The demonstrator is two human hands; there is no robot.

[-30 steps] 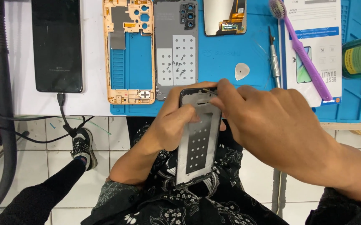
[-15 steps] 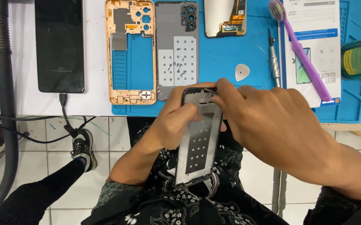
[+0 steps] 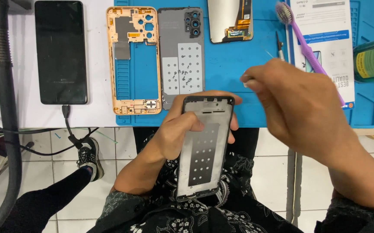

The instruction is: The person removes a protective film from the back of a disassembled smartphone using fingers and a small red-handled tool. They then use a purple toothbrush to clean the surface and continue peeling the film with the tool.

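Fingers of the left hand [image 3: 182, 133] wrap a dark phone frame [image 3: 204, 146], its grip closed around the frame's edges, holding it upright over the lap just below the edge of the worktop [image 3: 96, 108]. Right hand [image 3: 299, 108] hovers above the blue mat [image 3: 234, 64], apart from the frame, fingertips [image 3: 247, 80] pinched together; whether anything sits between them I cannot tell. On the mat lie an orange midframe [image 3: 133, 60], a grey back cover [image 3: 181, 54] and a purple toothbrush [image 3: 307, 49].
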